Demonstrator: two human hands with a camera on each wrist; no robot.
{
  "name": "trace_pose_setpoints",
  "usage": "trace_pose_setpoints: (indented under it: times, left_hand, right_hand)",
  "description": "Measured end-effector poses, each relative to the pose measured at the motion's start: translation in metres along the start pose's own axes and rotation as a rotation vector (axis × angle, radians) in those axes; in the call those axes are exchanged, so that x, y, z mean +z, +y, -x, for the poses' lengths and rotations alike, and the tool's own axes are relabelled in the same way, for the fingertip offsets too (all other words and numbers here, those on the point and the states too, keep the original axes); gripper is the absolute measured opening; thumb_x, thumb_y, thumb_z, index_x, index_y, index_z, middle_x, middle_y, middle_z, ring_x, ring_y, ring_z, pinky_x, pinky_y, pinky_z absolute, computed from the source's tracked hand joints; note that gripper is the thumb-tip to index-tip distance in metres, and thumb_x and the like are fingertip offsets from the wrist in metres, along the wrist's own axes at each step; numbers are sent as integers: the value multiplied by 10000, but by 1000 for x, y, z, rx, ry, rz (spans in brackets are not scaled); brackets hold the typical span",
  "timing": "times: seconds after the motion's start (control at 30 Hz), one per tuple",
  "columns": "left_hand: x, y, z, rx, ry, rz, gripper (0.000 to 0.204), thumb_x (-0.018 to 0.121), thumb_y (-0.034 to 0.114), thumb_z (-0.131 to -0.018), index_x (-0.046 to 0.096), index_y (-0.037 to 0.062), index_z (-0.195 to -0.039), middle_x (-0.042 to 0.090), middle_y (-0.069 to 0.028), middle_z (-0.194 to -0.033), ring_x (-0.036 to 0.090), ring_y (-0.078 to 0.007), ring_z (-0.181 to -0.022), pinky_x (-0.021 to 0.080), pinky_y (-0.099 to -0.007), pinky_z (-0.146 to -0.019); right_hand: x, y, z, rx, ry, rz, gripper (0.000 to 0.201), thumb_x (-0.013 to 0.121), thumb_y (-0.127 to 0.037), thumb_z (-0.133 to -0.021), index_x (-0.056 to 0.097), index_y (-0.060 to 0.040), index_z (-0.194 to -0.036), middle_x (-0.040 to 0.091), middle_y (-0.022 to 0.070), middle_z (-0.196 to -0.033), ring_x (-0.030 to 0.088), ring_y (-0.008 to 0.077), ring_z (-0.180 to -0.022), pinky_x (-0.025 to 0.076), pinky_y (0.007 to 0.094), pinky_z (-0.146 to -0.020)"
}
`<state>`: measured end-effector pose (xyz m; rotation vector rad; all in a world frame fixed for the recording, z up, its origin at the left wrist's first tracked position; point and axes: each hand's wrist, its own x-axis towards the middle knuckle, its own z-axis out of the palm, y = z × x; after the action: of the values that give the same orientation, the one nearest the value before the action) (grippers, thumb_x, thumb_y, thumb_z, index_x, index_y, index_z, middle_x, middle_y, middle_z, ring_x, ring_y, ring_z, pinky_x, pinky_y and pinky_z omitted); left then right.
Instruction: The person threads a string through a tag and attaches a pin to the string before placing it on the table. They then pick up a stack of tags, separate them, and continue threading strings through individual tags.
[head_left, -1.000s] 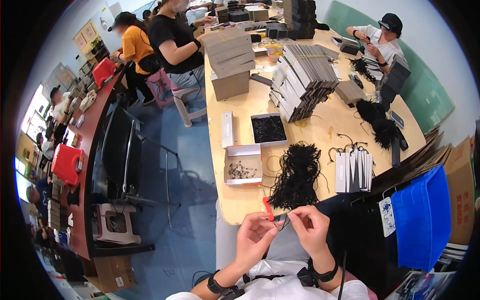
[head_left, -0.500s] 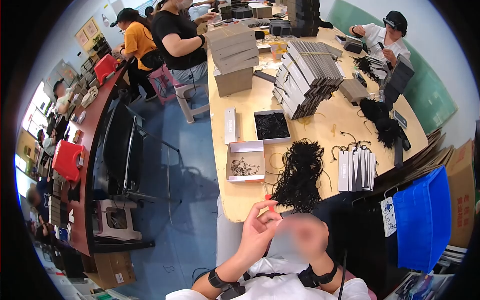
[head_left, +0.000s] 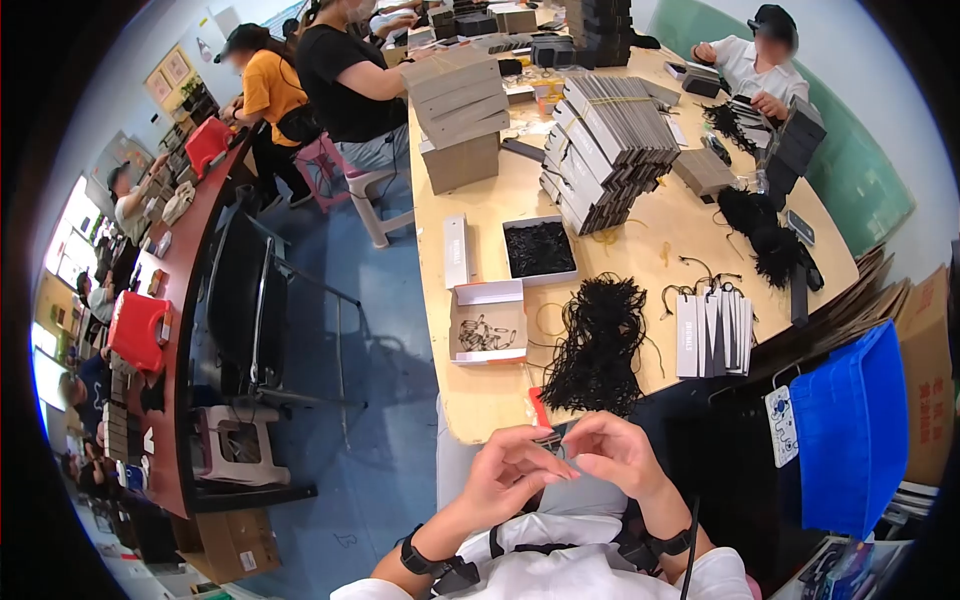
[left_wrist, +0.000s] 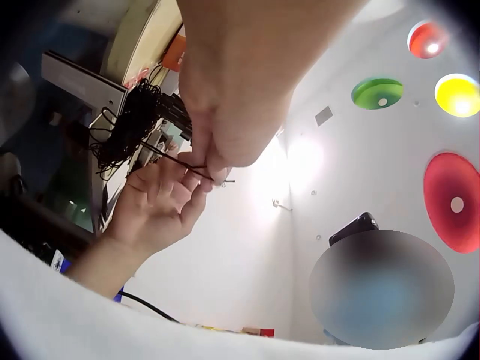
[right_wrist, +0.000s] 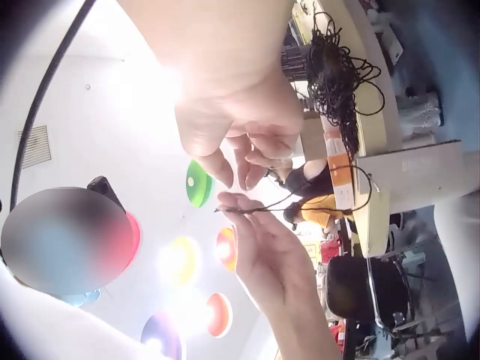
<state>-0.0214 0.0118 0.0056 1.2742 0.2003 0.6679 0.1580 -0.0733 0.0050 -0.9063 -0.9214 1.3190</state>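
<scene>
Black cord point(left_wrist: 171, 157) pinched in the left hand point(head_left: 515, 475)

Both wrist views show the thin, pliable strand between the left hand's fingertips, its tip poking past them; the head view hardly reveals it. The right wrist view shows the right hand point(head_left: 620, 455) just beside, fingers loosely bent and free. On the smooth, pale table point(head_left: 645, 240) lie a tangled, stringy black bundle point(head_left: 598, 345), narrow flat tags point(head_left: 690, 335) and a shallow rectangular box point(head_left: 490, 293) holding small looped clips point(head_left: 485, 335)

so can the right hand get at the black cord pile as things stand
Probably yes: the right hand looks free, and the black cord pile lies just ahead, with nothing visible between them.
</scene>
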Motion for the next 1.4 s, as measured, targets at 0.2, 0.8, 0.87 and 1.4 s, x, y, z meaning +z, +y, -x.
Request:
trace_pose_setpoints:
  times: [0.2, 0.8, 0.87, 1.4]
  left_hand:
    - [8, -2, -6, -140, 480, 72, 393, 590, -66, -877, 402, 16, -1212, 621, -125, -958, 658, -201, -915, 557, -301, -815]
    - [23, -14, -18, -132, 699, 155, 301, 583, -37, -891, 432, -7, -1149, 611, -130, -971, 652, -247, -982, 535, -293, -822]
    - [21, -14, -20, -92, 741, 146, 302, 591, -39, -886, 439, -6, -1144, 620, -130, -967, 651, -233, -979, 528, -288, -831]
    - [10, -16, -9, -296, 532, 73, 310, 662, 16, -863, 573, -23, -1158, 678, -94, -975, 640, -108, -901, 517, -230, -811]
  right_hand:
    - [23, 13, 3, -184, 184, 441, 475, 773, -99, -754, 541, -56, -1167, 649, 48, -937, 587, 93, -720, 453, 226, -609]
    - [41, 27, -8, -445, 502, 1196, 174, 720, -30, -751, 604, -46, -880, 576, 42, -846, 585, 170, -679, 462, 277, -528]
    - [41, 28, -3, -406, 541, 914, 151, 692, -17, -785, 582, -31, -887, 579, 56, -846, 587, 150, -688, 464, 263, -544]
    - [30, 21, -8, -241, 399, 525, 103, 647, 29, -814, 571, 14, -882, 600, 87, -861, 621, 124, -724, 531, 243, -618]
